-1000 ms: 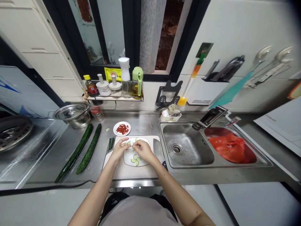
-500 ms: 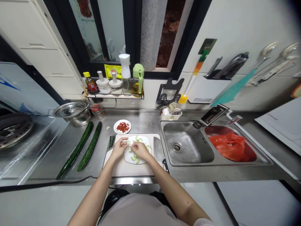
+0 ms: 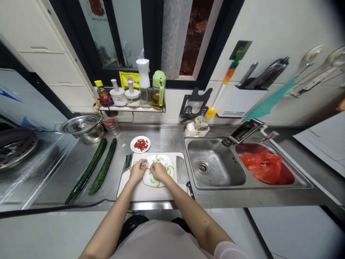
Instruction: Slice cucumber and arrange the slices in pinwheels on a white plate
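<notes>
Stainless steel makes up the counter (image 3: 167,141), where a person's two bare hands work above a white, roughly square plate (image 3: 147,180). On the plate, thin green-edged cucumber slices (image 3: 155,181) are arranged in small pinwheel clusters: one at the near edge, one at the right, one at the far side, with more slices near the left hand (image 3: 138,171). That hand is over the plate's left edge, its fingers bent; the right hand (image 3: 159,172) is over the middle, fingers curled downward. The two hands are close together with a narrow gap between them, and whether either pinches a slice cannot be told. Beneath the plate is a pale cutting board (image 3: 140,196). Along the board's right side lies a knife (image 3: 182,170), black handle toward the person, and at its far left corner is a dark green cucumber chunk (image 3: 127,161). Just beyond the board stands a small white dish (image 3: 132,147) of chopped red pieces (image 3: 141,144). Two long whole cucumbers (image 3: 103,168) lie side by side to the left, near a lidded metal pot (image 3: 91,135). To the right is a double sink (image 3: 219,176), with a red plastic bag (image 3: 261,165) in its right basin.
</notes>
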`<act>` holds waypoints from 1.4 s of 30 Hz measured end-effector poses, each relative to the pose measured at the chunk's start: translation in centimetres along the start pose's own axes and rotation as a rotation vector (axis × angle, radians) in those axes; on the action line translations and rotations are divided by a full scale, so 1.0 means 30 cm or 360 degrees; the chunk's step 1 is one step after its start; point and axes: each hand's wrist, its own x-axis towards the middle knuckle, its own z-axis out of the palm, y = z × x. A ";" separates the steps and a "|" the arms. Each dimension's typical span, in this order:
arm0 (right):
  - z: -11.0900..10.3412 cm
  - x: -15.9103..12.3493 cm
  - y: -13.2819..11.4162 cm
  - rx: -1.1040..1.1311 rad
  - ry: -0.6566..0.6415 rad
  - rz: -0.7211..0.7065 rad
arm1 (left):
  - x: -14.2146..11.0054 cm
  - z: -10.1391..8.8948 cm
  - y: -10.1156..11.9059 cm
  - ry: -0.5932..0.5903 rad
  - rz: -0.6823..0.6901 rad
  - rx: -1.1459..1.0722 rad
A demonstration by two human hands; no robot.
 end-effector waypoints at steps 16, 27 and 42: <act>0.044 -0.009 -0.020 -0.0275 0.0059 0.0025 | 0.021 0.012 0.007 -0.0065 0.0101 0.0447; 0.065 -0.010 -0.023 -0.0365 0.0083 0.0040 | 0.021 0.022 0.006 -0.0044 0.0153 0.0568; 0.034 -0.060 0.016 -0.0400 0.0016 -0.0172 | 0.007 -0.038 -0.014 -0.0043 0.0292 0.0734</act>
